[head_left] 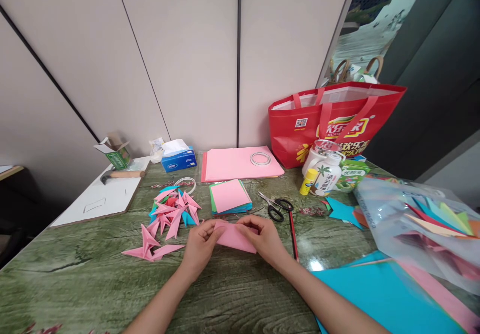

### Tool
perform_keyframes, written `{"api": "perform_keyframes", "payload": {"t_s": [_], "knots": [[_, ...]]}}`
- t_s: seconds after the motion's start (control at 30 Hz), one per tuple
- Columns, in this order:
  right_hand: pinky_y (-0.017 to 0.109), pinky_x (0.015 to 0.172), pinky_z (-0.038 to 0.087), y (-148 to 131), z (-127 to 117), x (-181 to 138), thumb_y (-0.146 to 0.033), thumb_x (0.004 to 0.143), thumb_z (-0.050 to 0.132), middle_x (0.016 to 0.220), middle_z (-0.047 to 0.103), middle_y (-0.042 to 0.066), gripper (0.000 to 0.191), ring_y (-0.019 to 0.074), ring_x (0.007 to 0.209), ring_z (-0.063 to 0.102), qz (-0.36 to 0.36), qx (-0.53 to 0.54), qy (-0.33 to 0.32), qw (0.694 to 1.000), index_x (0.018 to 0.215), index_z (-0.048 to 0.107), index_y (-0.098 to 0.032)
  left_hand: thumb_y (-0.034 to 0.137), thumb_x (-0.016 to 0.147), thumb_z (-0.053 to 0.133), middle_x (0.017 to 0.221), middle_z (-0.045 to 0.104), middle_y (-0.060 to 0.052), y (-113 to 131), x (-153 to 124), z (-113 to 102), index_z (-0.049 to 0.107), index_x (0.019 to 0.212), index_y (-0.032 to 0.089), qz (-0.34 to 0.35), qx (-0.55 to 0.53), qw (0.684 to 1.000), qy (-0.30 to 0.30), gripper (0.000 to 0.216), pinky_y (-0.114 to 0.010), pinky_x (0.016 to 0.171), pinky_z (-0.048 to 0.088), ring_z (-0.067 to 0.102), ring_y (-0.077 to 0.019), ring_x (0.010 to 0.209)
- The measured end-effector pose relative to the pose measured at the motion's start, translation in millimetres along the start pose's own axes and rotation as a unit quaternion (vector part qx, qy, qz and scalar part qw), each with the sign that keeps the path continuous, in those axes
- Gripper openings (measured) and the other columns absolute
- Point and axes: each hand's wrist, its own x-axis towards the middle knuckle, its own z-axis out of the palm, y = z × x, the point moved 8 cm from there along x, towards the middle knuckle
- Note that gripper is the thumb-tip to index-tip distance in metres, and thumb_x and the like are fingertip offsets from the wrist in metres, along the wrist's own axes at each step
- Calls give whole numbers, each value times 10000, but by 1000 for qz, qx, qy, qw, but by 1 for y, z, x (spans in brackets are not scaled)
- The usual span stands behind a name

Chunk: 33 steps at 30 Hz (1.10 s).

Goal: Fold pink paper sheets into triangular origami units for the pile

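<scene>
My left hand (pixel 199 246) and right hand (pixel 265 239) pinch the pink paper (pixel 237 242) above the tabletop (pixel 225 294), well apart from its back edge; presumably light, pliable, easily creased, best held by opposite margins.

Table (pixel 210 299), middle: hands, two (left hand (pixel 202 241), right hand (pixel 262 234)); held pink sheet (pixel 236 240), one; scissors (pixel 275 204), one pair; red pencil (pixel 293 236), one. Pink-topped stacks (pixel 230 196), two, the larger at far edge. White rings (pixel 195 186), two. Far edge, also: tissue box (pixel 179 160), one; red bag (pixel 287 139), one. Far left corner: hammer (pixel 125 174), one; green carton (pixel 119 158), one. Glue stick (pixel 309 182), one. Folded pieces (pixel 174 214) overlap; count unclear.
</scene>
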Motion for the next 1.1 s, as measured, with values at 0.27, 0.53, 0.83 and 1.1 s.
{"api": "perform_keyframes", "payload": {"t_s": [0.27, 0.53, 0.83, 1.1], "knots": [[230, 577, 398, -5, -3, -2, -248, 739, 528, 646, 604, 20, 153, 138, 613, 519, -2, -24, 17, 1000, 658, 605, -145, 252, 647, 668, 717, 678, -12, -12, -4, 10, 652, 809, 146, -78, -118, 990, -23, 194, -239, 589, 485, 594, -149, 633], [222, 566, 393, -1, -6, 0, -263, 733, 538, 653, 598, 19, 151, 135, 615, 516, 5, 8, 35, 999, 662, 598, -144, 236, 603, 714, 700, 698, -25, -25, -14, 25, 660, 775, 119, -162, -184, 969, -32, 215, -342, 668, 546, 635, -175, 648], [229, 554, 394, -4, -3, -2, -284, 734, 541, 643, 594, 23, 171, 133, 597, 510, 3, 3, 42, 999, 656, 595, -141, 244, 553, 744, 604, 700, -29, -28, -12, 20, 650, 715, 106, -173, -174, 969, 0, 233, -309, 592, 556, 649, -182, 556], [239, 574, 413, -4, -8, 1, -301, 737, 540, 652, 598, 25, 178, 143, 619, 524, -6, -1, 43, 999, 651, 589, -152, 264, 563, 734, 624, 687, 1, -22, -9, 16, 666, 733, 123, -148, -177, 973, -8, 231, -321, 610, 549, 633, -162, 566]]}}
